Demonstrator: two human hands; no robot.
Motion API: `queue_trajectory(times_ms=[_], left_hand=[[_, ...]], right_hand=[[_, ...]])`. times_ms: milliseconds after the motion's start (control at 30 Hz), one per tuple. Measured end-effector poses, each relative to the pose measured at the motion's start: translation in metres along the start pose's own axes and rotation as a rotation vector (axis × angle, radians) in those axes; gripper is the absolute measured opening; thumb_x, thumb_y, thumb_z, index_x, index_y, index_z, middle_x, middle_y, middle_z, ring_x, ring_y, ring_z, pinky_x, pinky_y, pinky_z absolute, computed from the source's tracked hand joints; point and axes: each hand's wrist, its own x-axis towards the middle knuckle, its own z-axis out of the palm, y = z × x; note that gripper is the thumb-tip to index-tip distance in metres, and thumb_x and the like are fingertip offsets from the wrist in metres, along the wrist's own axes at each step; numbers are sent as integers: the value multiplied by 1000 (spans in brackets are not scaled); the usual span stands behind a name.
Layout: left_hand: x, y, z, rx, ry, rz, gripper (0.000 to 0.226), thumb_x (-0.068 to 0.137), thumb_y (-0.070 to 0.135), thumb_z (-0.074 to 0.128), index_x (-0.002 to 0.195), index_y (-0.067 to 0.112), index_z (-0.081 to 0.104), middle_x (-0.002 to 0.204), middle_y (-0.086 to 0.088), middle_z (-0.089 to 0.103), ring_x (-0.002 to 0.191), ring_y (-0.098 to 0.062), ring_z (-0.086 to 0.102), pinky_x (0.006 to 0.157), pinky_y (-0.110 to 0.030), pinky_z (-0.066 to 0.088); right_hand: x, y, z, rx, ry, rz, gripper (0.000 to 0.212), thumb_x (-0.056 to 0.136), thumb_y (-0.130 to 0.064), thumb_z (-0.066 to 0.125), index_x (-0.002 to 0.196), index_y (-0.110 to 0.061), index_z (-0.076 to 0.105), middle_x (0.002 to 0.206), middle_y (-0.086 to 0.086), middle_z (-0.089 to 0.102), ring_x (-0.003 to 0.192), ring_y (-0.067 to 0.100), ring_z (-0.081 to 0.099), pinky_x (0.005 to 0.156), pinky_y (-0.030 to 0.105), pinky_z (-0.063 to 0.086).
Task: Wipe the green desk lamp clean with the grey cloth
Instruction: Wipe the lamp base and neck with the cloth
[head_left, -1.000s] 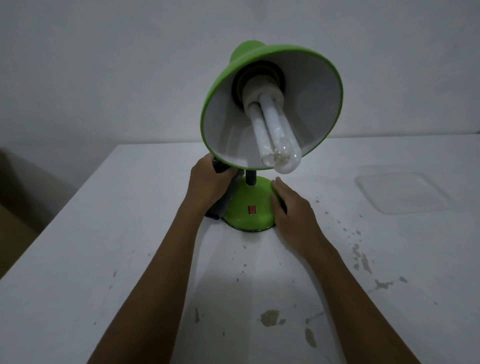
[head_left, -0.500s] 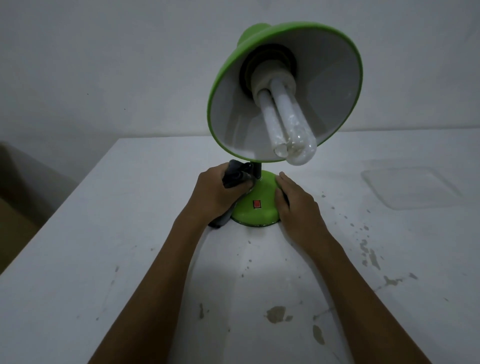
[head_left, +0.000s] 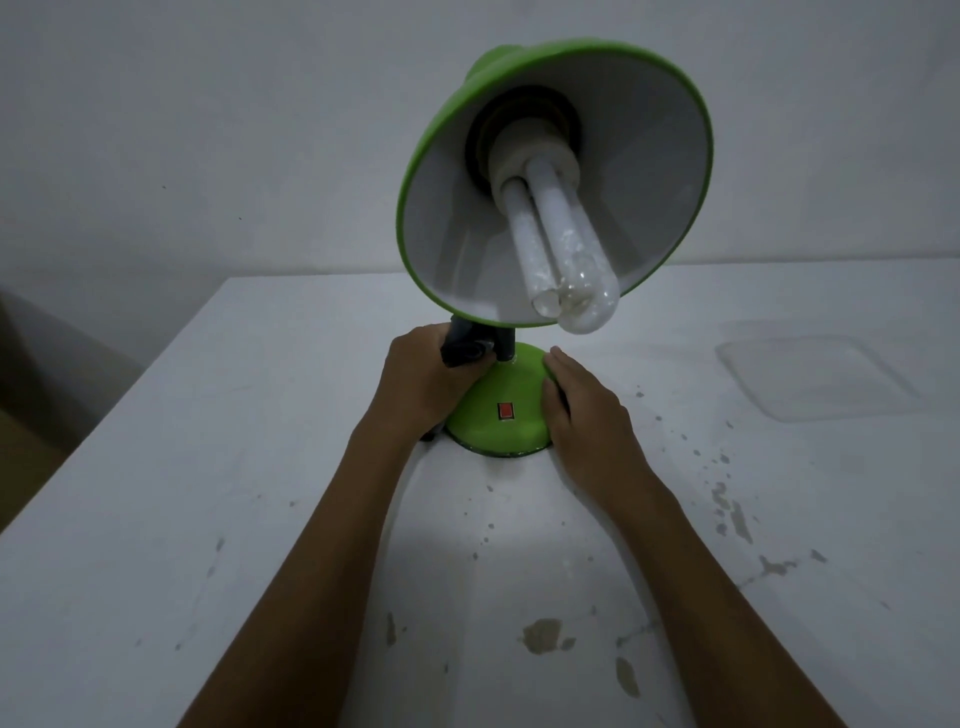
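The green desk lamp stands on the white table, its round base (head_left: 498, 415) with a red switch facing me and its shade (head_left: 556, 176) tilted toward me, a white bulb showing inside. My left hand (head_left: 418, 382) grips the bunched dark grey cloth (head_left: 462, 349) and holds it against the left side of the base, by the dark stem. My right hand (head_left: 582, 410) lies on the right side of the base with its fingers curved round the edge. Part of the cloth is hidden under my left hand.
A clear flat plastic lid (head_left: 815, 376) lies on the table (head_left: 208, 519) at the right. The tabletop carries stains and chipped spots near me. A pale wall runs behind the table, and the table's left edge drops to a dark floor.
My left hand with the cloth has moved up from the lower left of the base toward the stem. The right hand stays on the base. The shade looms larger in view.
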Motion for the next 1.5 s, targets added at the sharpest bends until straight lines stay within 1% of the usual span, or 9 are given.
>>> queue_trajectory(times_ms=[133,267,433,533,733,1033,1167,1367,1500], left_hand=[[-12,0,2,2,41,28,28,91,35,67,84,8,65,77,-6,68,75,-23,61,65,-29,46],[-15,-3,3,16,65,83,30,91,34,68,67,34,50,68,-1,60,69,-23,57,63,-30,44],[-16,-6,9,44,36,214,25,85,42,73,95,19,72,83,1,70,77,-19,63,68,-34,49],[-15,-1,10,26,93,211,32,82,50,73,93,20,74,78,2,72,72,-17,63,67,-36,52],[-15,0,8,1,242,257,23,76,32,84,88,14,76,74,-5,74,68,-22,66,63,-38,54],[-10,-3,8,-5,212,117,20,80,32,78,74,21,63,58,18,50,58,-11,52,54,-18,39],[0,-4,9,-44,186,-25,24,83,32,73,77,9,65,62,6,58,67,-20,59,58,-26,42],[6,3,4,-54,78,-44,34,86,24,70,59,28,50,61,7,56,68,-21,57,60,-28,42],[1,4,1,31,9,-22,26,91,30,64,75,10,58,69,-1,58,74,-25,58,61,-30,41]], right_hand=[[0,0,1,4,3,3,46,106,-31,36,151,-20,40,159,-5,37,146,13,35,119,32,27],[1,0,2,-8,3,3,46,106,-30,36,151,-20,40,159,-5,38,145,12,35,117,30,26],[3,1,2,-25,0,0,46,106,-28,36,150,-18,40,158,-3,38,145,14,36,117,31,28],[3,2,2,-28,0,-6,46,106,-27,36,150,-18,40,158,-3,38,144,13,36,117,31,28],[3,4,1,2,4,-19,45,106,-26,37,150,-17,42,157,-3,40,144,13,37,117,29,28],[2,4,1,7,9,-22,45,105,-25,38,149,-16,42,157,-3,40,144,12,37,116,27,27],[2,2,0,13,9,-21,45,106,-24,38,150,-16,41,157,-2,40,144,12,36,116,26,26],[2,1,2,-19,4,-27,45,106,-27,36,150,-17,40,157,-4,38,142,12,38,113,28,29],[3,0,2,-27,3,-25,45,106,-28,35,150,-17,39,157,-4,37,142,12,39,112,29,31]])
